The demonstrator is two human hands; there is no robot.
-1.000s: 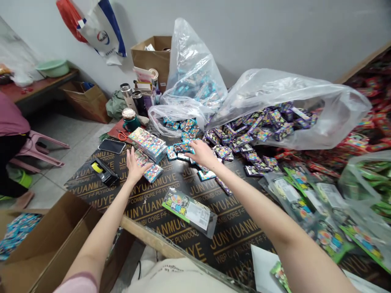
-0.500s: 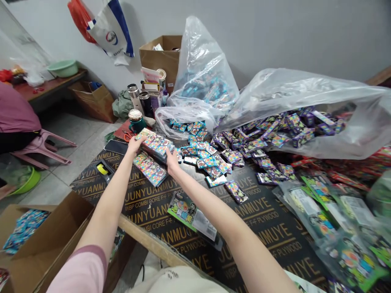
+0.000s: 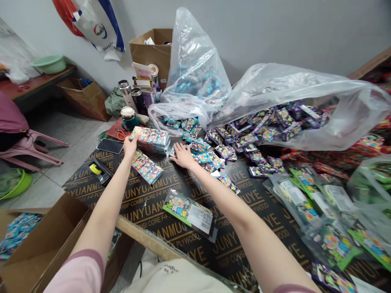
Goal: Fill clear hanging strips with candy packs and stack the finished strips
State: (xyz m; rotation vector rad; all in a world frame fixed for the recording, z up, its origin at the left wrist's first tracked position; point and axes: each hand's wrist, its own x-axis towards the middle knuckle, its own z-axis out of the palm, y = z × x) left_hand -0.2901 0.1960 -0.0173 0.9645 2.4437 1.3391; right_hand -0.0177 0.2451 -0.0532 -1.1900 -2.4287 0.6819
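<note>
On the dark printed plywood tabletop (image 3: 134,203), my left hand (image 3: 130,145) grips the left end of a stack of colourful printed sheets (image 3: 152,136), which look glossy. A second, thinner printed stack (image 3: 148,167) lies just in front of it. My right hand (image 3: 182,155) rests palm down with its fingers stretched out, at the near left edge of a pile of small blue candy packets (image 3: 200,145); some packets are hidden under it. Purple packets (image 3: 225,151) lie to the right of the blue ones. A flat green-and-black printed pouch (image 3: 191,213) lies nearer to me.
Clear plastic bags hold blue packets (image 3: 201,81) and purple packets (image 3: 287,122) at the back. Printed pouches (image 3: 305,207) cover the right side. A phone (image 3: 110,146), tape dispenser (image 3: 99,171), scissors (image 3: 123,134) and flasks (image 3: 125,91) stand or lie left. An open carton (image 3: 55,244) is below.
The sheet stack has been lowered and shifted a little back. My right hand has let go of its right end and moved right onto the blue packets. My left hand stays at the stack.
</note>
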